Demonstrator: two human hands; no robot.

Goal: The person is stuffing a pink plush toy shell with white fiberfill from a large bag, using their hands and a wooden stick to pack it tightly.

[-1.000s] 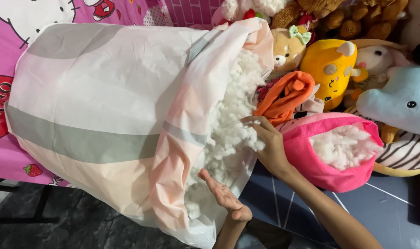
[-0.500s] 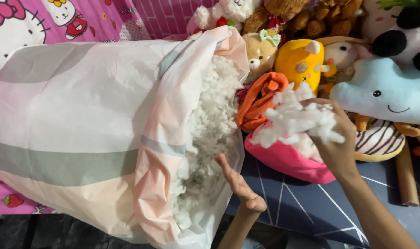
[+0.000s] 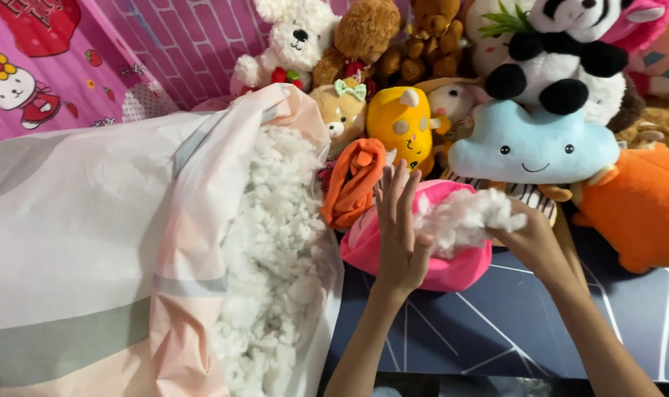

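A large pale sack [image 3: 92, 250] with peach and grey bands lies on its side, its open mouth full of white stuffing [image 3: 268, 250]. To its right sits a pink fabric toy shell [image 3: 452, 268], open at the top. My right hand [image 3: 529, 239] is closed around a clump of white stuffing [image 3: 463, 217] and holds it over the pink shell's opening. My left hand [image 3: 399, 228] is flat with fingers spread, pressing against the near side of the pink shell, beside the clump.
An orange fabric piece [image 3: 353, 184] lies between sack and pink shell. Behind them are several plush toys: a yellow one [image 3: 404, 121], a blue cloud [image 3: 529, 147], a panda [image 3: 562, 55], an orange one [image 3: 639, 209]. A dark blue mat [image 3: 481, 331] lies underneath.
My right hand has carried the stuffing clump from the sack's mouth to the pink shell. My left hand left the sack's lower edge and now rests on the pink shell. The view shifted right.
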